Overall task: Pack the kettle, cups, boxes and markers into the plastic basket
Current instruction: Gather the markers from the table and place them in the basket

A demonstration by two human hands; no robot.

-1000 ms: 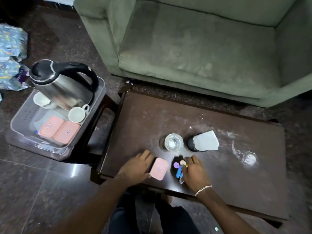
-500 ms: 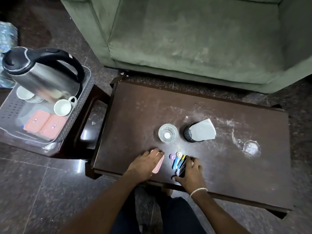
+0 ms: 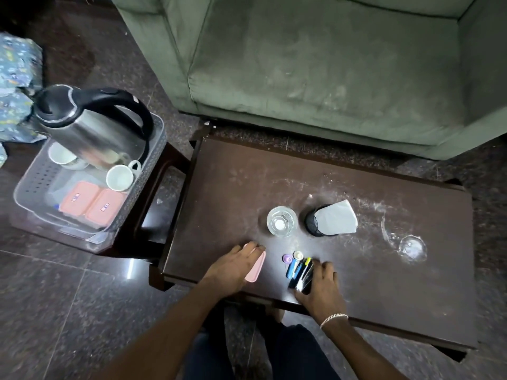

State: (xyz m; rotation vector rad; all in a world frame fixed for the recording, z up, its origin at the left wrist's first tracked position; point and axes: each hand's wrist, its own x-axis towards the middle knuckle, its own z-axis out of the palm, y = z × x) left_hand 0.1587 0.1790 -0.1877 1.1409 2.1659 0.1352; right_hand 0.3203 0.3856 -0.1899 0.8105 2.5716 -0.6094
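The clear plastic basket (image 3: 33,187) sits on a small stand at the left. It holds the steel kettle (image 3: 90,130), two white cups (image 3: 119,177) and two pink boxes (image 3: 90,202). On the dark table (image 3: 225,193), my left hand (image 3: 236,267) grips a third pink box (image 3: 256,267), tilted up on its edge. My right hand (image 3: 319,286) closes around a bundle of markers (image 3: 299,272) with coloured caps, near the table's front edge.
A drinking glass (image 3: 281,221) and a black holder with a white tissue (image 3: 332,220) stand behind my hands. A second clear glass (image 3: 411,246) lies at the right. A green sofa (image 3: 329,64) is behind the table. Patterned bags (image 3: 16,86) lie at the far left.
My left hand has closed over the pink box and tipped it onto its edge. My right hand has gathered the markers into a bundle. The camera view has shifted.
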